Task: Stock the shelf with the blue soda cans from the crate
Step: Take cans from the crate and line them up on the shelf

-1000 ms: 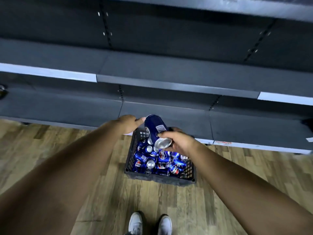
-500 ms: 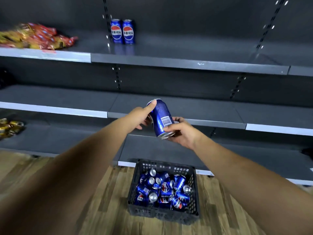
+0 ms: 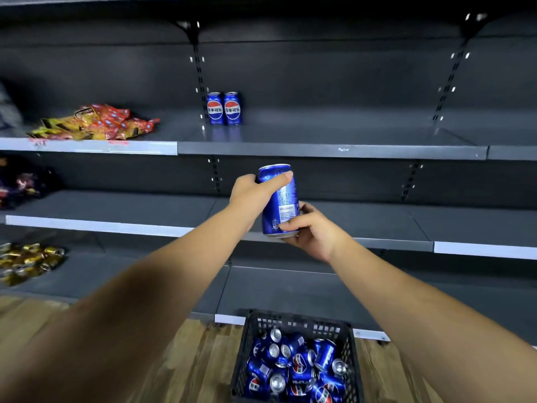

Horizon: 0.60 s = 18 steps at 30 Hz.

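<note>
While both my hands grip one blue can (image 3: 279, 200), L hand (image 3: 253, 191) up top, R hand (image 3: 311, 229) at base, crate (image 3: 296, 324) sits at 6 o'clock, two shelved cans (image 3: 223, 108) at 12.

I'm holding one can (image 3: 279, 200) upright between both hands in front of the middle shelf (image 3: 334, 225): left hand (image 3: 254, 191) gripping near its top, right hand (image 3: 309, 228) at its base. Two cans (image 3: 223, 108) are standing side by side on the upper shelf (image 3: 331, 148), snack bags (image 3: 96, 123) lying to their left. The crate (image 3: 296, 356) of cans is sitting on the floor (image 3: 186, 365) below my hands, before the bottom shelf.
</note>
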{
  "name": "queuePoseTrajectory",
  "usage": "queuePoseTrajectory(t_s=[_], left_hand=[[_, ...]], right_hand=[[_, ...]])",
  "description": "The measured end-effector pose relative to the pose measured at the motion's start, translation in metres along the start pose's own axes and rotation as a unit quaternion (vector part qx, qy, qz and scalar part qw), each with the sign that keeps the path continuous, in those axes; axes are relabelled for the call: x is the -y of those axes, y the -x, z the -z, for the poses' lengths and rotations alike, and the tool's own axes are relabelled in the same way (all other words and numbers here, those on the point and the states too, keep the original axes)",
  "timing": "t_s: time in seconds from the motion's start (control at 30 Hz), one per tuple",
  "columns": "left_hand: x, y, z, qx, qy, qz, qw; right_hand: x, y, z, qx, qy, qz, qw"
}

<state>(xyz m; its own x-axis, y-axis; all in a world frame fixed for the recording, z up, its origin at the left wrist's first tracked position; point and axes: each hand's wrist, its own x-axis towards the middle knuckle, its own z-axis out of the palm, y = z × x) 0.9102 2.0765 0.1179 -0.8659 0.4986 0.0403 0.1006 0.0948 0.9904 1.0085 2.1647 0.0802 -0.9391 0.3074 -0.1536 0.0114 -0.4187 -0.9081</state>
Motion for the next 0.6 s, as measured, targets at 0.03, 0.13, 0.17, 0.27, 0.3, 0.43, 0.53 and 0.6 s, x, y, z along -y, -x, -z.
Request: queuePoseTrajectory(t_s=[0.03, 0.13, 0.17, 0.27, 0.3, 0.43, 0.53, 0.6], left_hand=[[-0.002, -0.001, 0.002, 0.0, 0.018, 0.005, 1.0], [-0.008, -0.002, 0.01, 0.022, 0.076, 0.038, 0.996], [-0.008, -0.002, 0.012, 0.034, 0.093, 0.05, 0.994], [-0.007, -0.001, 0.018, 0.069, 0.153, 0.058, 0.984], [-0.006, -0.003, 0.019, 0.084, 0.172, 0.06, 0.98], [-0.007, -0.002, 0.015, 0.129, 0.227, 0.075, 0.962], [-0.008, -0.003, 0.009, 0.101, 0.205, 0.074, 0.971], [-0.007, -0.006, 0.008, 0.07, 0.2, 0.066, 0.975]], right_hand=[[0.003, 0.002, -0.001, 0.018, 0.014, -0.006, 1.0], [0.009, 0.007, -0.004, 0.065, 0.043, -0.046, 0.996], [0.009, 0.008, -0.005, 0.074, 0.035, -0.059, 0.995], [0.008, 0.007, -0.009, 0.086, -0.018, -0.068, 0.994], [0.008, 0.007, -0.011, 0.077, -0.019, -0.057, 0.995], [0.009, 0.004, -0.024, -0.034, 0.153, 0.02, 0.987], [0.001, -0.001, -0.034, -0.093, 0.233, 0.065, 0.966], [-0.002, -0.002, -0.039, -0.128, 0.244, 0.081, 0.958]])
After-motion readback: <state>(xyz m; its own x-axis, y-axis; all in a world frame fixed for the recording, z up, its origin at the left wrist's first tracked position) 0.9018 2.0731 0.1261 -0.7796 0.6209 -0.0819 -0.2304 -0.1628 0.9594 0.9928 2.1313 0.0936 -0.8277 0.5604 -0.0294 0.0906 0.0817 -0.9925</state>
